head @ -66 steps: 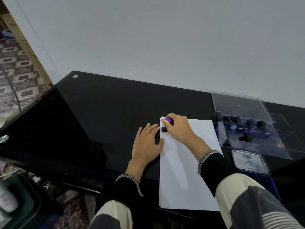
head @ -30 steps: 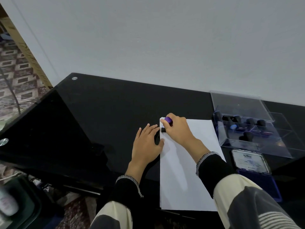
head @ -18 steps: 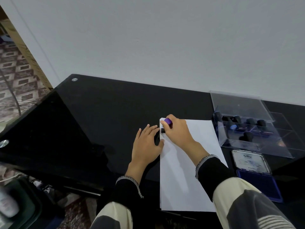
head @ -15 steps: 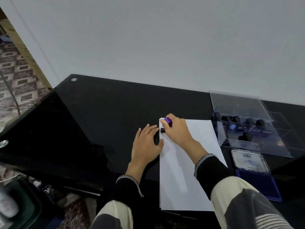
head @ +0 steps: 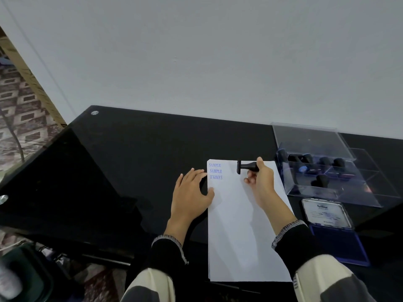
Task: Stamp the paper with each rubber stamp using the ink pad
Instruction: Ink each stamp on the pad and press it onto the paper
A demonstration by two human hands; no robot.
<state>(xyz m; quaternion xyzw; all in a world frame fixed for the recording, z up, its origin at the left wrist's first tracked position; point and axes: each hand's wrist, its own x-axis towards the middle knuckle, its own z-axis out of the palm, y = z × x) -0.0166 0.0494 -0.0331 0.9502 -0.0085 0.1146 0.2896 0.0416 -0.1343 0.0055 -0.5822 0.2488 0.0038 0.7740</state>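
Far left, beyond the desk edge: patterned floor and one blurred dark bin [head: 24,273]. One glossy black glass desk [head: 135,162], smooth and reflective, with two round metal fixings showing. Left hand [head: 192,197] laid flat, fingers straight and relaxed, gripping nothing — fingertips and thumb touching the left edge of the one white sheet of paper [head: 239,236], rectangular and matte. Three blue "SAMPLE" prints [head: 215,171] stacked at the sheet's far left corner, the lowest upside down. Right hand [head: 262,184] raised over the far end of the sheet, fingers curled round the knob of one black rubber stamp [head: 246,166], turned sideways, its flat rectangular base facing left and clear of the paper. Further right, one clear plastic box [head: 335,192] with its lid up, divided into compartments, about six dark round-knobbed stamps inside — exact count hard to tell. Nearer, just beside the sheet's right edge, one open ink pad [head: 340,245]: blue rectangular pad, labelled lid [head: 326,213] folded back.
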